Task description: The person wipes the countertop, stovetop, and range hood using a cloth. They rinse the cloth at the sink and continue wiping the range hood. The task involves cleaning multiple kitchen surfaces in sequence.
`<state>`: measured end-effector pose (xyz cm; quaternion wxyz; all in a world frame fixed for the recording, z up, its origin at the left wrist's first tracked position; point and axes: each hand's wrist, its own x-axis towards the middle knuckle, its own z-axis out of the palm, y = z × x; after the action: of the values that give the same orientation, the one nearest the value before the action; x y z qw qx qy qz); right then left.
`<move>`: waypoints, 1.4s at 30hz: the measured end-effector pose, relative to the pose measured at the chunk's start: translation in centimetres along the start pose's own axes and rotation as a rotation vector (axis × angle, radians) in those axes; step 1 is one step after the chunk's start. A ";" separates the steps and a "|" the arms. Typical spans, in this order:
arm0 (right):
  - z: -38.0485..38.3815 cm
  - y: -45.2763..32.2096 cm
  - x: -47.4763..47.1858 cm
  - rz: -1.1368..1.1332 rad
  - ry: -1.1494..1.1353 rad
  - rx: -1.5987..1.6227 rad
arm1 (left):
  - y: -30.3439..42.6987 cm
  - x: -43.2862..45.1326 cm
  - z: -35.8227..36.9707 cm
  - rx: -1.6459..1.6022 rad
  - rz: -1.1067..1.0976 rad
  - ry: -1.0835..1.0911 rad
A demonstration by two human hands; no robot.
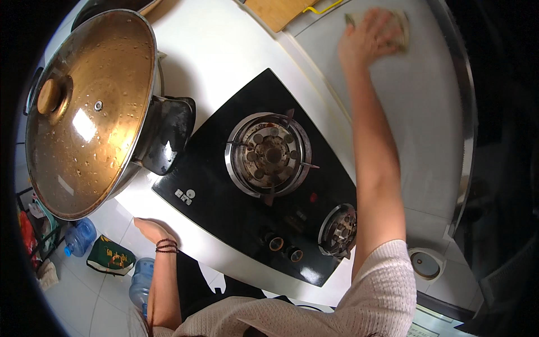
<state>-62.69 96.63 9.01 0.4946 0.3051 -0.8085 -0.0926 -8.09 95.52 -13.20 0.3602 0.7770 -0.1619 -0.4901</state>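
Observation:
My right hand (370, 40), slightly blurred, lies with its fingers spread over a pale cloth (401, 31) and presses it flat against the light grey wall panel (414, 113). My right arm reaches across the right side of the gas cooktop (210, 168). At the counter's front edge is my left hand (152, 231), below the large pan; its fingers are bunched and partly out of sight, so I cannot tell whether it grips anything. The large pan's domed glass lid (97, 139) is dotted with water drops, and its black side handle (168, 135) overlaps the cooktop's corner.
A larger burner (273, 156) and a smaller burner (339, 231) sit beside two control knobs (283, 248). A wooden cutting board (276, 12) with a yellow handle is at the back. Water jugs (80, 236) and a green bag (110, 256) stand on the tiled floor.

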 end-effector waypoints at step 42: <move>0.8 -1.2 -1.2 -0.469 -0.153 0.065 | 0.7 -0.8 0.1 -0.088 0.008 -0.047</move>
<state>-62.47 96.31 7.17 0.3871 0.4920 -0.7533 -0.2016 -8.46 95.51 -12.22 0.3922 0.7479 -0.1517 -0.5136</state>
